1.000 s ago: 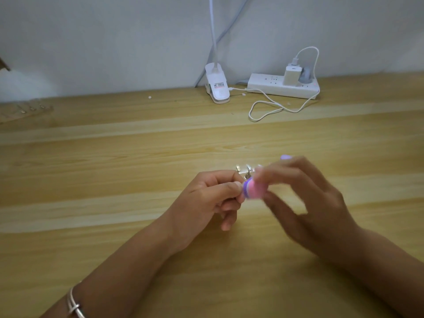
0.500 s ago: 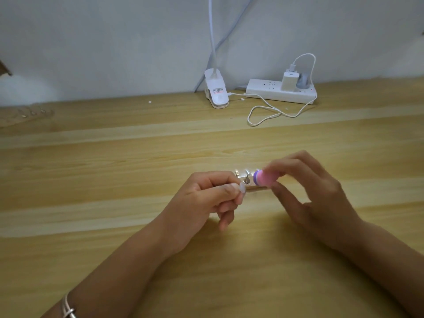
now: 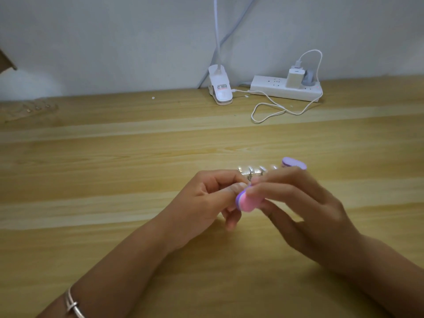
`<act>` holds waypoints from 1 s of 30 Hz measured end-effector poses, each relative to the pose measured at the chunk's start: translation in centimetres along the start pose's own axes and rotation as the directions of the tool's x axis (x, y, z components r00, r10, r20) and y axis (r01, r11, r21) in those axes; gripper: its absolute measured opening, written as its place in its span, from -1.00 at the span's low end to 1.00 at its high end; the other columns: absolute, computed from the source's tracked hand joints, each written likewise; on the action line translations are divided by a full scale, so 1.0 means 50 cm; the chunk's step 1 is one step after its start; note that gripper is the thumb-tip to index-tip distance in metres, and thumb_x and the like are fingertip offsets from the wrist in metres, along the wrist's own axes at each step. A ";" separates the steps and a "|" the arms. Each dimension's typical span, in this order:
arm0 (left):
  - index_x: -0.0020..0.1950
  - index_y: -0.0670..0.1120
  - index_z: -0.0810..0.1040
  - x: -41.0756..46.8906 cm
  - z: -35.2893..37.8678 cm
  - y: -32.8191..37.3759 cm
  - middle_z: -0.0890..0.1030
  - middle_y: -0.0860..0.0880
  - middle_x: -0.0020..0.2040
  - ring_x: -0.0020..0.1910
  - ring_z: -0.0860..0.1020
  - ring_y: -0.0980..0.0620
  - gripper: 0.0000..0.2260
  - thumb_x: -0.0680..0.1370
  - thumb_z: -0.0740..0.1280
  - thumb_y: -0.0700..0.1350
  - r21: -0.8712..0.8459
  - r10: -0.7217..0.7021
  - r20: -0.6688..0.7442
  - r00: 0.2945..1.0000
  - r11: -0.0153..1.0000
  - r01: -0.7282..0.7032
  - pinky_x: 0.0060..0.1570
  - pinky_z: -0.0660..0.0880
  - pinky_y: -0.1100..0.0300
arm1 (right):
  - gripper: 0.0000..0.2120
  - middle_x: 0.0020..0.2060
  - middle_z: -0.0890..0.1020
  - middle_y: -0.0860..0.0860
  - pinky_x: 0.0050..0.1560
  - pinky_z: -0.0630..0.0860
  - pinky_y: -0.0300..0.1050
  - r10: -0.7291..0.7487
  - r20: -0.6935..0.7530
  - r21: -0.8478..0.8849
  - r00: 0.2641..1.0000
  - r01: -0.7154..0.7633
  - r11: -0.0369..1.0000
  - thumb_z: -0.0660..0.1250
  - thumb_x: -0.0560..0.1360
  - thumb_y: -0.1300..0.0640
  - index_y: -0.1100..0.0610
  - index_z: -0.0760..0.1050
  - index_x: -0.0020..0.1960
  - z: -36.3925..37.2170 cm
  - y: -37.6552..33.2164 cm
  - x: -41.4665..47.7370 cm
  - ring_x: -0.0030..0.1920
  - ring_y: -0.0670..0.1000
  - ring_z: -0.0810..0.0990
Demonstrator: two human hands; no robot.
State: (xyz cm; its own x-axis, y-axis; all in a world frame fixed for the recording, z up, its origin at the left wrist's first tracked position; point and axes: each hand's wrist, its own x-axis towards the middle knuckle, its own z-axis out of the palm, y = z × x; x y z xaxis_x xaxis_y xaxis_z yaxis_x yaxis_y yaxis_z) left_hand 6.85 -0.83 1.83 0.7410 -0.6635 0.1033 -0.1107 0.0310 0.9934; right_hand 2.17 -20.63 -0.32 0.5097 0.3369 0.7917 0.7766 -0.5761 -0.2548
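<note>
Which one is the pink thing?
On the wooden table, find the two hands meeting mid-table. The right hand pinches the pink pad against the left hand. It is pink with a purple rim; the metal pieces behind shine silver.

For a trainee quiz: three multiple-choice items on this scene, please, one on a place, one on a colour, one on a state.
1. Where does the power strip lie? A far back, right of the clip lamp; B beside the left wrist; C under the hands.
2. What colours show on the nail file? A green; B pink and purple; C black.
3. Which hand grips the nail file? A left; B neither; C the right hand.
Answers: 1 A, it lies beside the lamp at the back; 2 B, its near end shows both layers; 3 C, its fingers curl round it.
</note>
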 end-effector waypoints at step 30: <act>-0.08 -0.02 0.73 0.002 0.002 -0.020 0.64 -0.08 -0.24 -0.27 0.56 -0.05 -0.93 0.48 0.45 -0.16 0.320 0.211 -0.201 0.957 0.937 -0.139 -0.42 0.40 0.15 | -0.77 -0.05 0.65 0.12 0.07 0.57 -0.02 0.090 -0.005 -0.060 0.996 -0.090 0.994 0.39 0.52 0.38 0.18 0.60 0.14 -0.013 0.034 0.005 -0.01 0.09 0.67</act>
State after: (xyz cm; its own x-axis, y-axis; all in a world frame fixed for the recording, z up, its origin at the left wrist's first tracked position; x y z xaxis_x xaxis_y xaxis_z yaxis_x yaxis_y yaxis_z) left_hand 6.97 -1.02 0.85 0.8185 -0.4782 0.3184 -0.4191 -0.1178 0.9003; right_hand 3.39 -22.01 -0.20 0.5756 0.2803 0.7682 0.7042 -0.6474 -0.2914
